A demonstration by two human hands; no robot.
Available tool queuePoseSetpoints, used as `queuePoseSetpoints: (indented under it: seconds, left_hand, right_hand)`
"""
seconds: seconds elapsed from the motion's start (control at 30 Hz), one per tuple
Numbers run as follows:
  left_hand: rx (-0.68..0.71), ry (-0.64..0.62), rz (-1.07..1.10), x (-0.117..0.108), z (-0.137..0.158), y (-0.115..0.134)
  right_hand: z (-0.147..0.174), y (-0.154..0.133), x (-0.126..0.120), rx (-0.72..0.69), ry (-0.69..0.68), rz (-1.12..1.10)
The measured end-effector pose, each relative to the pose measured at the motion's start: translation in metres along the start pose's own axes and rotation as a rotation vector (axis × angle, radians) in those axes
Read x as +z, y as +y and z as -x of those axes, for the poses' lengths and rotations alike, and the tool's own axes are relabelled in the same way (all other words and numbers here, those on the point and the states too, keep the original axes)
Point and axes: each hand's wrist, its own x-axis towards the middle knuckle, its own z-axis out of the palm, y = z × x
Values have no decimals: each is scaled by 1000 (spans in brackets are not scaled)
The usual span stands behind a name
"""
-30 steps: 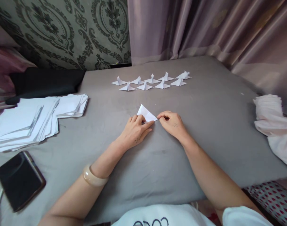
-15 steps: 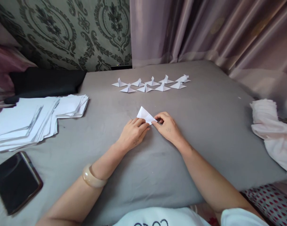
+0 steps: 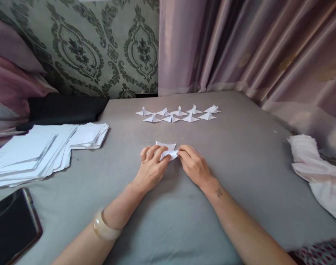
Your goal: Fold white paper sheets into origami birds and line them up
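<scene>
A small folded sheet of white paper (image 3: pixel 170 147) is held between my two hands, just above the grey cloth. My left hand (image 3: pixel 153 163) grips its left and near side, thumb and fingers closed on it. With thumb and fingertips, my right hand (image 3: pixel 194 163) pinches the paper's right corner. Part of the paper is hidden behind the left fingers. Beyond my hands stand several folded white paper figures (image 3: pixel 172 118) in two rows, each with a raised middle and pointed sides.
Stacks of white paper sheets (image 3: pixel 46 147) lie at the left, near a black cloth (image 3: pixel 68 108). A dark phone or tablet (image 3: pixel 13 226) rests at the lower left. Crumpled white fabric (image 3: pixel 308 158) sits at the right edge. A purple curtain (image 3: pixel 190 48) hangs at the back.
The view has tilted up, so everything sits lower. The paper has gone from a flat triangular shape to one with a flap lifted towards me; both hands have shifted their hold on it.
</scene>
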Motion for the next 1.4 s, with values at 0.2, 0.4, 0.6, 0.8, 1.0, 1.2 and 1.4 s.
queuePoseSetpoints:
  seconds: [0.2,0.4,0.6,0.8,1.0,1.2,1.4]
  left_hand:
    - [84,-121,27,3,1,3]
    - [67,-95,3,4,3,8]
    - [38,-98,26,2,3,10]
    - [-100,-94,76,3,2,13]
    - [-251,-153,132,4,-3,17]
    - [-331,-186,141,9,-6,18]
    - [-319,-173,154,7,-1,15]
  right_hand:
    - [6,5,-3,80,-124,-12]
    - [7,5,-11,120,-281,-14]
    - [7,6,-16,152,-338,-69]
    - [6,5,-12,237,-305,-109]
    - [5,-1,-5,312,-225,-89]
    - [5,-5,2,335,-163,-43]
    - [7,-10,0,195,-217,-89]
